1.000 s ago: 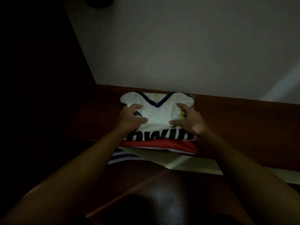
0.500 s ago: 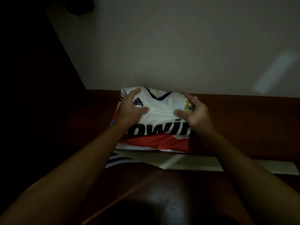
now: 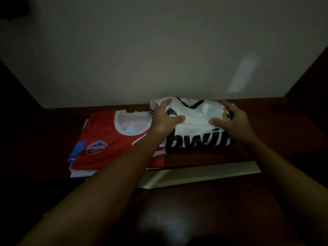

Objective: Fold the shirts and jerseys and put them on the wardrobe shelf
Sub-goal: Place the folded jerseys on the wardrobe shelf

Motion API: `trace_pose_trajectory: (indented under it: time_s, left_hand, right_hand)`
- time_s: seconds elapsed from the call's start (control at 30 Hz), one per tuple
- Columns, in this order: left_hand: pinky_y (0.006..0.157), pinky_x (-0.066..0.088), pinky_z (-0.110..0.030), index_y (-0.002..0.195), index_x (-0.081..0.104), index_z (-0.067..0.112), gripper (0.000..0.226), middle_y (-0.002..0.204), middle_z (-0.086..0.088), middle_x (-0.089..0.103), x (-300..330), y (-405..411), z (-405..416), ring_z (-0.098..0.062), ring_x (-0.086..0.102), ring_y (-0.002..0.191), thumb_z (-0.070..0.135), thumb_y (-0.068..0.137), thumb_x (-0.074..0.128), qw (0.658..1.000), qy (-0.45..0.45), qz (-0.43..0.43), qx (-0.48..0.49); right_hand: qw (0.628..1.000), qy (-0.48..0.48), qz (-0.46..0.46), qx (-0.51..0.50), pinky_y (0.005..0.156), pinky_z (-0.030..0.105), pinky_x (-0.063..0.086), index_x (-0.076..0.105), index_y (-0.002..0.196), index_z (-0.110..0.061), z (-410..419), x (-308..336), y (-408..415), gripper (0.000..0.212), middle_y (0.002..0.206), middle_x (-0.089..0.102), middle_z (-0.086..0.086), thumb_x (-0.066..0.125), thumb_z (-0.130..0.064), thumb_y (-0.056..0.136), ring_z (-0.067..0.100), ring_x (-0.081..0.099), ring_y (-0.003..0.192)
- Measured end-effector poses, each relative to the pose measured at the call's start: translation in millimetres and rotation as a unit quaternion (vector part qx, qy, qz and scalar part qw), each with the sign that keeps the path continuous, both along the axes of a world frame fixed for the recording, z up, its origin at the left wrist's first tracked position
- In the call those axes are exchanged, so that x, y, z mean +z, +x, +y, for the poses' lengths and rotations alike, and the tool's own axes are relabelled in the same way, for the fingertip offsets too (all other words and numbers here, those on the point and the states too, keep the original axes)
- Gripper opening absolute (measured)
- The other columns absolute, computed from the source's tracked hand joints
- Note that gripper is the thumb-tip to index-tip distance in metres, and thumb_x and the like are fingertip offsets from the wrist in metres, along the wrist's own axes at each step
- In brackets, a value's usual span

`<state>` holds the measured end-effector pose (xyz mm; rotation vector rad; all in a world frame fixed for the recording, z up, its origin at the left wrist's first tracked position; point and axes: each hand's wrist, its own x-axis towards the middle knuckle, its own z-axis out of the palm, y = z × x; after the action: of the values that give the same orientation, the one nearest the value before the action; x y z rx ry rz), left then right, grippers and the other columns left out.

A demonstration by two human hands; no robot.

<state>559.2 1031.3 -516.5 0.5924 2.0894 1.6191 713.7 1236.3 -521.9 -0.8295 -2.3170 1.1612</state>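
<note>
Gripping folded white jersey (image 3: 197,125) w/ both hands, left (image 3: 164,119) & right (image 3: 234,119), now shifted right off red jersey (image 3: 110,139), starting 2nd stack on shelf (image 3: 276,139)

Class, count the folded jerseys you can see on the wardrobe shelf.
2 clearly: the white jersey, gripped by both hands at the back right, and the red jersey to its left. White edges beneath the red one suggest more hidden.

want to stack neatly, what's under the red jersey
Under the red jersey a white and blue garment edge sticks out at the front left. How many pieces lie beneath is hidden, and the left arm covers its right side.
</note>
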Motion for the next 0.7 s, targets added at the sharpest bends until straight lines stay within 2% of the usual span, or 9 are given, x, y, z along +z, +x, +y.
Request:
trace_pose_trajectory:
  time_s: [0.07,0.13,0.2,0.27,0.3,0.37,0.4,0.57,0.7]
  left_hand:
    - [0.106,0.043,-0.028,0.153,0.034,0.016,0.090,0.153,-0.008,0.038,-19.5,15.9,10.0,-0.021,0.045,0.132,0.029,0.080,0.085,0.993,-0.098,-0.042,-0.043]
    - [0.112,0.037,-0.037,0.155,0.027,0.014,0.088,0.162,-0.013,0.020,-33.5,30.2,15.3,-0.030,0.033,0.142,0.036,0.086,0.077,0.973,-0.218,0.009,-0.074]
    - [0.113,0.036,-0.041,0.155,0.025,0.016,0.082,0.165,-0.012,0.004,-34.6,40.7,20.5,-0.035,0.026,0.146,0.035,0.089,0.071,0.960,-0.269,0.069,-0.047]
    - [0.113,0.034,-0.044,0.154,0.028,0.018,0.080,0.166,-0.012,-0.004,-30.8,48.9,22.7,-0.039,0.021,0.147,0.037,0.088,0.069,0.939,-0.305,0.157,-0.001]
    - [0.115,0.031,-0.046,0.152,0.033,0.019,0.079,0.167,-0.015,-0.004,-32.4,50.5,23.2,-0.040,0.019,0.148,0.041,0.086,0.070,0.915,-0.318,0.248,0.025]
    - [0.117,0.027,-0.051,0.146,0.046,0.015,0.072,0.166,-0.017,0.008,-37.0,52.1,22.8,-0.039,0.019,0.150,0.046,0.085,0.069,0.863,-0.295,0.409,0.030]
    - [0.118,0.026,-0.053,0.144,0.049,0.014,0.069,0.166,-0.017,0.014,-40.7,50.8,24.2,-0.038,0.020,0.150,0.049,0.087,0.066,0.855,-0.274,0.441,0.002]
    - [0.121,0.013,-0.054,0.152,0.040,0.015,0.077,0.163,-0.020,0.024,-77.8,45.6,30.0,-0.041,0.017,0.151,0.066,0.098,0.021,0.815,-0.342,0.464,-0.066]
    - [0.122,0.004,-0.054,0.157,0.031,0.017,0.079,0.164,-0.024,0.015,-101.7,45.2,27.8,-0.042,0.009,0.152,0.067,0.098,0.012,0.808,-0.374,0.446,-0.089]
  right_hand:
    - [0.994,0.027,-0.108,0.007,0.098,0.033,0.048,0.042,0.153,-0.021,13.8,-16.1,16.6,0.095,0.148,0.048,0.006,0.089,-0.038,0.073,0.019,0.053,0.123]
    - [0.961,0.097,-0.259,0.022,0.100,0.040,0.046,0.032,0.157,-0.029,21.7,-34.0,28.2,0.101,0.151,0.042,0.012,0.078,-0.064,0.074,0.028,0.048,0.129]
    - [0.921,0.175,-0.349,0.011,0.109,0.051,0.035,0.021,0.158,-0.035,25.0,-43.0,34.3,0.105,0.154,0.034,0.015,0.058,-0.086,0.074,0.035,0.038,0.136]
    - [0.909,0.228,-0.349,-0.020,0.113,0.054,0.025,0.017,0.159,-0.036,24.0,-42.0,35.4,0.108,0.158,0.028,0.013,0.038,-0.097,0.073,0.037,0.030,0.140]
    - [0.911,0.251,-0.326,-0.034,0.113,0.055,0.023,0.017,0.159,-0.035,19.7,-39.7,34.6,0.108,0.160,0.026,0.013,0.030,-0.099,0.073,0.037,0.027,0.143]
    - [0.914,0.300,-0.272,-0.031,0.116,0.057,0.019,0.017,0.160,-0.035,4.4,-37.7,29.3,0.102,0.166,0.018,0.011,0.020,-0.096,0.078,0.036,0.016,0.150]
    - [0.912,0.318,-0.259,-0.012,0.119,0.057,0.016,0.015,0.160,-0.036,-4.1,-37.7,24.3,0.097,0.168,0.012,0.009,0.017,-0.092,0.082,0.035,0.009,0.153]
    - [0.904,0.311,-0.288,0.056,0.123,0.056,-0.005,0.000,0.161,-0.037,-21.1,-62.3,3.3,0.081,0.170,-0.006,0.006,0.010,-0.080,0.093,0.032,-0.013,0.155]
    - [0.898,0.298,-0.320,0.057,0.124,0.055,-0.007,-0.004,0.159,-0.043,-8.6,-86.3,9.4,0.080,0.170,-0.011,0.002,0.009,-0.083,0.091,0.029,-0.015,0.155]
